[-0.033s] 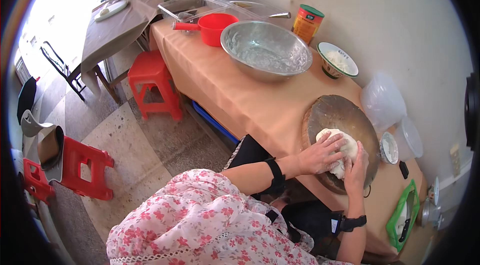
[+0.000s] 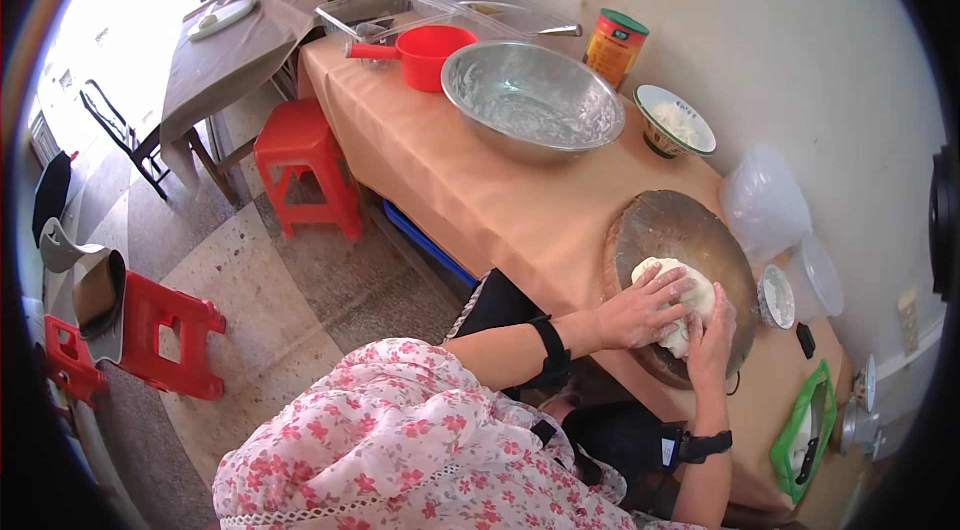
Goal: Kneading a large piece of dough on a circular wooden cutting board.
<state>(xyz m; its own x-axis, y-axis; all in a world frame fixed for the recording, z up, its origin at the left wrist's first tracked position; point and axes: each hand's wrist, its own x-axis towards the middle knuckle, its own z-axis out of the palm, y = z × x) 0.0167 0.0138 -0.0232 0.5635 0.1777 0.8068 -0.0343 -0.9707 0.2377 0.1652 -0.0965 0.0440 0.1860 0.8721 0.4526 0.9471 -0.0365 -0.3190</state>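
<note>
A lump of white dough rests on the round wooden chopping board at the right of the table. My left hand lies over its near left side, fingers curved across the top. My right hand cups the dough's right side, with the fingers pointing away from me. Both hands press on the dough from either side, and part of it is hidden beneath them. Beyond the board's far right edge stands a small bowl with white powder on it.
On the orange tablecloth are a large metal basin, a red dipper, a bowl of white flour and an orange tin. A green-rimmed container sits at the right. A red stool stands beside the table.
</note>
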